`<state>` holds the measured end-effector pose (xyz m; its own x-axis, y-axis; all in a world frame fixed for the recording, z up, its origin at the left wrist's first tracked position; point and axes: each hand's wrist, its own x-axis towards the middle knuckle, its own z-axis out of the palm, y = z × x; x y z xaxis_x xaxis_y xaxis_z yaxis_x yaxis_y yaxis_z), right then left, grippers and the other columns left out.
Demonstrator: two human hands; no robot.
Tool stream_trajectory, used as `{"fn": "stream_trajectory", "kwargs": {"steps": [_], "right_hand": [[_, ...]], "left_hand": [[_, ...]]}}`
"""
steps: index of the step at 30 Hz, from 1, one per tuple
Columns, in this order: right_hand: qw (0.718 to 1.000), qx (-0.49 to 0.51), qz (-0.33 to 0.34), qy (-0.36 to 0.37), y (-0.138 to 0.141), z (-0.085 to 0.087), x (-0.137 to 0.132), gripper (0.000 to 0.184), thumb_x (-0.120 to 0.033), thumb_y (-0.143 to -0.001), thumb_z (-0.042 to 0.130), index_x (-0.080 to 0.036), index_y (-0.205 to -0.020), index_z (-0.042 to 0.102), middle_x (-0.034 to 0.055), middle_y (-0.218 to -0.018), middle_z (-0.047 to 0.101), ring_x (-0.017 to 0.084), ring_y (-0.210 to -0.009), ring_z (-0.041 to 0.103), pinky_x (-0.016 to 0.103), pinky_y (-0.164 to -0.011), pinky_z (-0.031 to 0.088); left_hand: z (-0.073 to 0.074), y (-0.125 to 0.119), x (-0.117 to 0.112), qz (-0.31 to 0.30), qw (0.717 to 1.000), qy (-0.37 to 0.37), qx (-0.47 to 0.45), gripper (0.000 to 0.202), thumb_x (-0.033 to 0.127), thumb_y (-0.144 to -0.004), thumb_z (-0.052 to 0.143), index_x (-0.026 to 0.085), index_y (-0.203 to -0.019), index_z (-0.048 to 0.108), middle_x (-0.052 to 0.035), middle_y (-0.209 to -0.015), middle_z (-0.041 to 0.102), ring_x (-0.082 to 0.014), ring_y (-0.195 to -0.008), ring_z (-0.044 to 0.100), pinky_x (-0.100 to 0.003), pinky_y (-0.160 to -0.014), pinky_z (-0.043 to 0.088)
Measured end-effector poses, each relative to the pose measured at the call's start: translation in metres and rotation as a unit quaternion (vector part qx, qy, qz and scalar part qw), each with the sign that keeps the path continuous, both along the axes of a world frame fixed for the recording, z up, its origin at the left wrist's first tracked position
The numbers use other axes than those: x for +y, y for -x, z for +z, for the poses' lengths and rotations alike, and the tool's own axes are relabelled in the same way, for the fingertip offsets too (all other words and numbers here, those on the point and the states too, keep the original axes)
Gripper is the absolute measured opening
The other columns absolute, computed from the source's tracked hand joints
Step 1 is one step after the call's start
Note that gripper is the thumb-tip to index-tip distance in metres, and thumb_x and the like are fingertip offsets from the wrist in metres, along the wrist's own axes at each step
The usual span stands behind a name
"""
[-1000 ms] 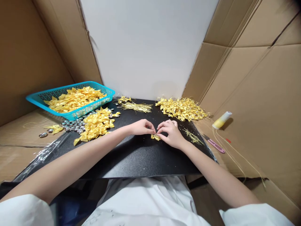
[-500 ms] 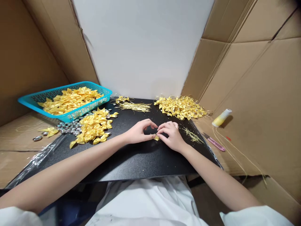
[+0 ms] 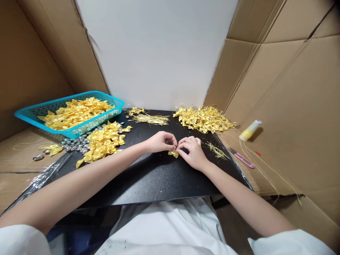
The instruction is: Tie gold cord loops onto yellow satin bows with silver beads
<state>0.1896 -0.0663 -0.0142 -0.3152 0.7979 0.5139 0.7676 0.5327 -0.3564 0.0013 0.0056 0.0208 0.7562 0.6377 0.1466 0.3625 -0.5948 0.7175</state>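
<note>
A small yellow ribbon bow (image 3: pixel 173 153) lies on the black board (image 3: pixel 148 177) between my two hands. My left hand (image 3: pixel 159 141) pinches thumb and forefinger together just above the bow's left side. My right hand (image 3: pixel 192 151) has its fingers curled and pressed onto the bow's right side. The fingertips of both hands meet over the bow. What the left pinch grips is too small to make out; it may be a thin gold wire.
A teal basket (image 3: pixel 34 112) of yellow bows stands at the left. A loose pile of bows (image 3: pixel 102 141) and silver beads (image 3: pixel 75 144) lie beside it. Gold wires (image 3: pixel 151 119), a heap of finished bows (image 3: pixel 204 119), wire scraps (image 3: pixel 216 150), pink snips (image 3: pixel 241 158) and a thread spool (image 3: pixel 249 130) lie at the right. Cardboard walls stand around.
The left fingers opened slightly half a second ago and have closed into a pinch again over the bow. The view has shifted a little; both hands stay in place.
</note>
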Motion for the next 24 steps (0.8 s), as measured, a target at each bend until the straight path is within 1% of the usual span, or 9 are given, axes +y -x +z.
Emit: {"fn": "stream_trajectory", "kwargs": {"steps": [5,8,11,15,18,21,24], "right_hand": [[1.000,0.015,0.001,0.026,0.000,0.001,0.002,0.007,-0.023,-0.084,0.066,-0.023,-0.078,0.066,0.0013,-0.100,0.070,0.021,-0.097,0.053,0.042,-0.088,0.029],[0.999,0.025,0.001,0.040,0.001,0.000,0.003,0.007,-0.022,-0.084,0.066,-0.023,-0.077,0.066,0.0011,-0.099,0.070,0.021,-0.097,0.054,0.041,-0.088,0.030],[0.998,0.034,-0.004,0.048,0.001,0.000,0.004,0.007,-0.023,-0.084,0.066,-0.023,-0.077,0.067,0.0010,-0.099,0.069,0.021,-0.097,0.054,0.041,-0.088,0.031],[0.998,0.039,-0.005,0.050,0.000,0.001,0.004,0.008,-0.023,-0.084,0.066,-0.023,-0.076,0.067,0.0013,-0.098,0.069,0.021,-0.096,0.054,0.041,-0.087,0.031],[0.998,0.042,-0.001,0.042,-0.002,0.002,0.003,0.007,-0.022,-0.083,0.067,-0.023,-0.076,0.067,0.0010,-0.098,0.069,0.021,-0.096,0.054,0.041,-0.087,0.031],[0.999,0.040,0.004,0.031,-0.003,0.003,0.003,0.008,-0.022,-0.083,0.067,-0.023,-0.075,0.067,0.0007,-0.097,0.069,0.020,-0.096,0.054,0.041,-0.089,0.031],[0.999,0.030,0.001,0.031,-0.003,0.003,0.003,0.008,-0.022,-0.083,0.066,-0.023,-0.075,0.067,0.0007,-0.097,0.068,0.020,-0.096,0.054,0.041,-0.089,0.030]], "left_hand": [[0.002,0.000,0.002,-0.037,0.999,0.023,-0.006,0.013,0.026,-0.073,0.067,0.013,-0.076,0.069,0.0001,-0.070,0.066,-0.0087,-0.061,0.047,-0.021,-0.058,0.033],[0.003,-0.001,0.004,-0.049,0.997,0.063,-0.002,0.014,0.027,-0.074,0.067,0.012,-0.077,0.068,-0.0002,-0.069,0.066,-0.0083,-0.060,0.050,-0.020,-0.058,0.034],[0.002,-0.002,0.007,-0.053,0.994,0.095,0.009,0.019,0.029,-0.070,0.073,0.012,-0.078,0.068,-0.0009,-0.070,0.068,-0.0095,-0.063,0.055,-0.020,-0.059,0.037],[-0.001,-0.002,0.012,-0.073,0.985,0.157,0.003,0.022,0.029,-0.069,0.076,0.012,-0.079,0.066,-0.0035,-0.074,0.071,-0.0126,-0.069,0.063,-0.022,-0.065,0.045],[-0.004,0.000,0.014,-0.070,0.980,0.185,-0.006,0.023,0.030,-0.069,0.076,0.012,-0.078,0.065,-0.0034,-0.071,0.070,-0.0126,-0.066,0.064,-0.023,-0.065,0.046],[-0.006,0.001,0.015,-0.069,0.982,0.176,-0.013,0.022,0.030,-0.070,0.075,0.012,-0.077,0.065,-0.0023,-0.070,0.069,-0.0115,-0.064,0.062,-0.022,-0.063,0.045],[-0.005,0.001,0.013,-0.075,0.991,0.109,-0.001,0.015,0.027,-0.073,0.071,0.013,-0.077,0.067,-0.0008,-0.070,0.069,-0.0103,-0.064,0.061,-0.020,-0.062,0.042]]}}
